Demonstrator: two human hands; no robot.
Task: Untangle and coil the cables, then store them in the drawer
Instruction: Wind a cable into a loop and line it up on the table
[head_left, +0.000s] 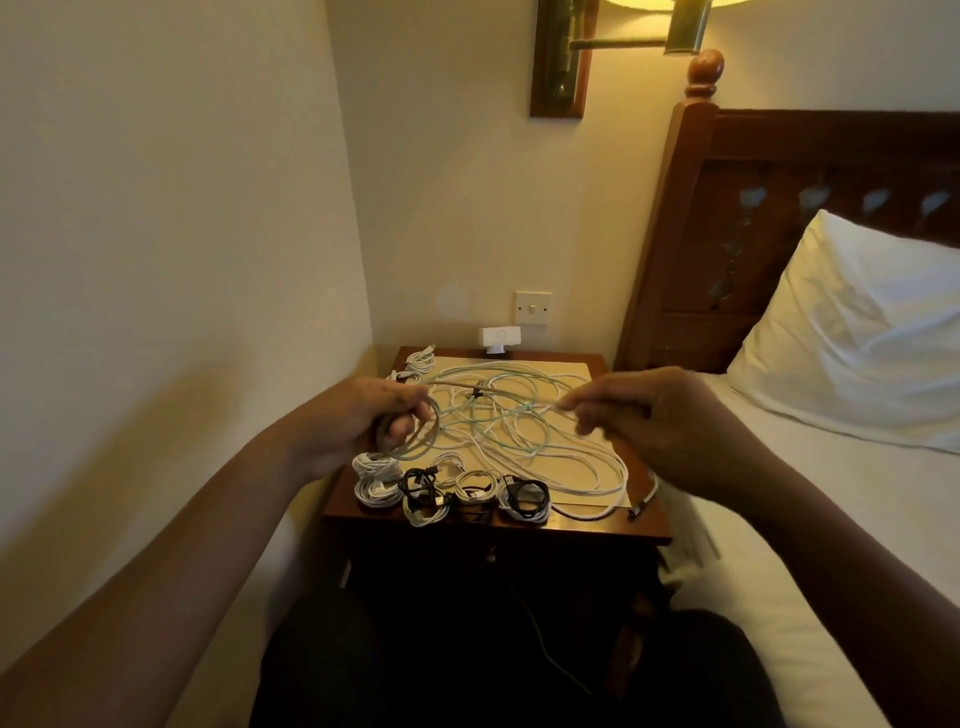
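Two hands work above a wooden nightstand (571, 526) that stands between a wall and a bed.

Left hand (358, 423): at 9 o'clock over the top. Fingers are curled round a small coil of pale green cable (422, 451), and the loops hang below the thumb.

Right hand (657, 423): at 3 o'clock over the top. Thumb and fingertips pinch a strand of the same cable. The length between the two hands is drawn nearly straight.

Loose tangle (524, 434): green and white cables, uncoiled, spread over the middle of the top from 12 o'clock down to 4 o'clock. One white end with a dark plug (640, 508) hangs over the edge near 4 o'clock.

Finished bundles: a row lies along the front edge from 7 to 6 o'clock, touching one another. It includes white bundles (371, 486) and black bundles (525, 493). Another white bundle (418, 362) sits at the 11 o'clock corner.

Drawer (491, 552): beneath the top at 6 o'clock, in deep shadow. Only a small knob shows, and I cannot tell whether it is fully closed.

Surroundings: a wall switch (533, 307) and a white adapter (497, 340) at 12 o'clock, and a white pillow (857, 338) on the bed at 2 o'clock.
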